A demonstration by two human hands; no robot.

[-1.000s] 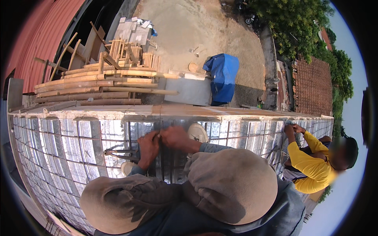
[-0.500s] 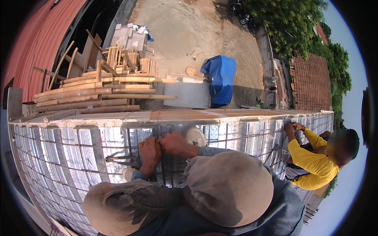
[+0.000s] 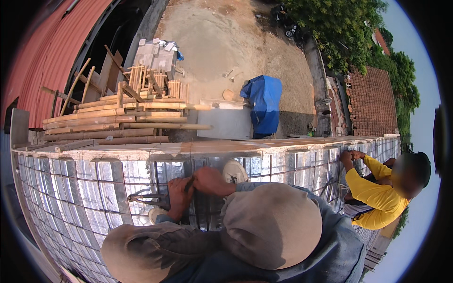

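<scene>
My left hand (image 3: 179, 194) is closed, fingers bent, over a grid of thin steel bars (image 3: 266, 178). From its outer edge stick out metal pincers (image 3: 147, 198), their far end pointing left; they appear gripped by that hand. My right hand (image 3: 207, 181) forms a fist just to the right, its fingers meeting the left hand's fingertips. Something small and dark shows where the two hands meet, too little visible to name. Beneath the bars lies shiny ribbed metal sheeting (image 3: 108, 195). My bent knees (image 3: 273, 226) fill the lower middle.
A co-worker in a yellow sleeve (image 3: 377, 193) crouches at right, hands on the bars. A board edge (image 3: 207, 147) borders the grid. Below it are bamboo poles (image 3: 85, 126), a blue tarp (image 3: 266, 104) and bare ground. My light shoe (image 3: 235, 171) stands beside my right hand.
The view has shifted slightly, so the deck edge sits lower. My hands stay together at the same spot on the bars, with the right fist turned a little.
</scene>
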